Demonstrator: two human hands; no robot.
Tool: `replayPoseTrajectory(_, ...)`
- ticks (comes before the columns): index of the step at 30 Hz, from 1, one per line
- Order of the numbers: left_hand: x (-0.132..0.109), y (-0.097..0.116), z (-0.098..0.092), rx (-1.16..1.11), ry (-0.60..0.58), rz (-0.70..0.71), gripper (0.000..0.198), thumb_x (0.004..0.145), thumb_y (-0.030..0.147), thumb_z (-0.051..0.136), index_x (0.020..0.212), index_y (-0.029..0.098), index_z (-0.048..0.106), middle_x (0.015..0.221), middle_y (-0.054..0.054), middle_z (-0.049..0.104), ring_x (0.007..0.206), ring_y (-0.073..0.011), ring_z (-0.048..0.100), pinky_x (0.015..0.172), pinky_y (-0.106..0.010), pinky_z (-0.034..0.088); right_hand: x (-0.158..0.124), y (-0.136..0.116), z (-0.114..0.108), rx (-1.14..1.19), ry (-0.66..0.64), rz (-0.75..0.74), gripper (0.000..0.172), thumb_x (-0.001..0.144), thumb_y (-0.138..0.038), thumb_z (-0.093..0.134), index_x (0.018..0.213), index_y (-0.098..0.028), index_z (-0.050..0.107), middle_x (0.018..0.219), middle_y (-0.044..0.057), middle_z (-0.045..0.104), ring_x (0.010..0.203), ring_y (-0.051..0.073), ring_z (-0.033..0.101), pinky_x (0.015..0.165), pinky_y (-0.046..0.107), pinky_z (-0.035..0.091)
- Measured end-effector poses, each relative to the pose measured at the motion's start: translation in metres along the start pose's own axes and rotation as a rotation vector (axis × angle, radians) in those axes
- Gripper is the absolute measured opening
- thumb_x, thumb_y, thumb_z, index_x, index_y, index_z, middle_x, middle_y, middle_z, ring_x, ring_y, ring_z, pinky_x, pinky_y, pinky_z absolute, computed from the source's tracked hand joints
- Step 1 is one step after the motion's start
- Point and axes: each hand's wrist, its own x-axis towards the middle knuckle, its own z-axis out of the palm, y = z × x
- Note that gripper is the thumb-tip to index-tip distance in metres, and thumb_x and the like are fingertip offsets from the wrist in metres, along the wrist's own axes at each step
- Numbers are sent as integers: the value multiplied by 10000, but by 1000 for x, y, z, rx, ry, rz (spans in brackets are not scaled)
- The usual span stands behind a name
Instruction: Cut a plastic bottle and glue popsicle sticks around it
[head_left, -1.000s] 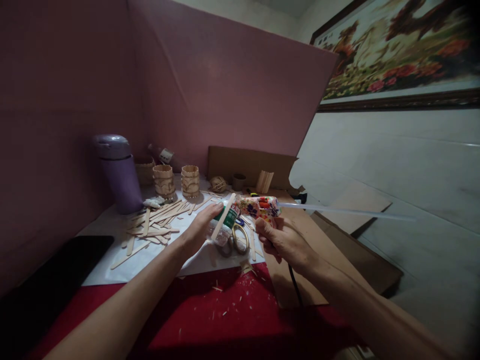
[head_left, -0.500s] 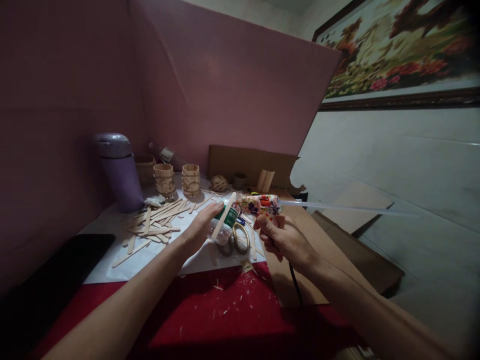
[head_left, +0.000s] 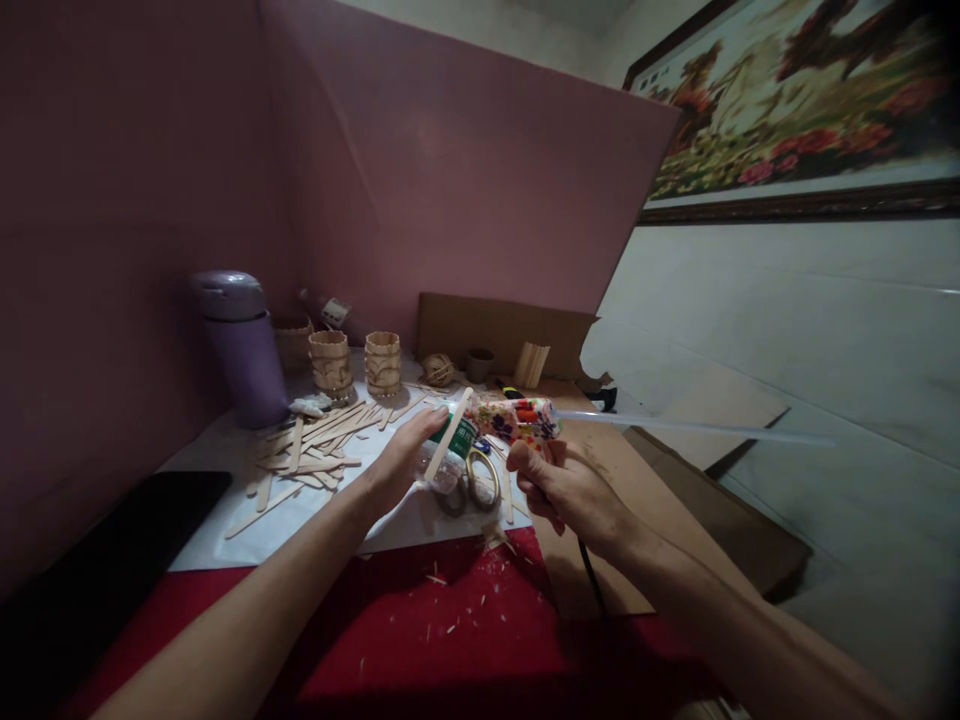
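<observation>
My left hand is closed on a flat wooden craft stick, holding it tilted upward. My right hand grips a flower-patterned glue gun whose nozzle points left at the top of the stick. A long clear glue stick juts out of the gun's back to the right. A black cord drops from below my right hand. Beneath my hands lie scissors with golden handles and a green-labelled item.
Loose craft sticks are scattered on white paper. A purple flask, two stick-built cups, a twine ball and a bundle of sticks stand behind. Cardboard sheets lie right, a dark slab left, red cloth in front.
The glue gun has tilted slightly, its nozzle staying at the stick's top. My left hand and the stick have barely moved.
</observation>
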Motion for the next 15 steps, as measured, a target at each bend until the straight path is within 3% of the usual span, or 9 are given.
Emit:
replayPoseTrajectory(9, -1, 0, 1, -23, -2, -20, 374, 786, 515, 683, 944, 178, 637, 782, -19, 628, 630, -152, 581, 513, -246, 473, -2, 7, 0, -10, -27, -19, 617, 720, -799, 601, 638, -205, 459, 545, -52, 424, 423, 63, 333, 361, 203, 248)
replayPoseTrajectory(15, 1, -2, -1, -43, -14, 4, 360, 787, 495, 696, 942, 172, 652, 816, -29, 644, 658, -156, 592, 539, -245, 488, -7, 0, 2, 16, -44, 24, 639, 688, -824, 599, 623, -214, 420, 507, -77, 365, 405, 60, 316, 351, 199, 241)
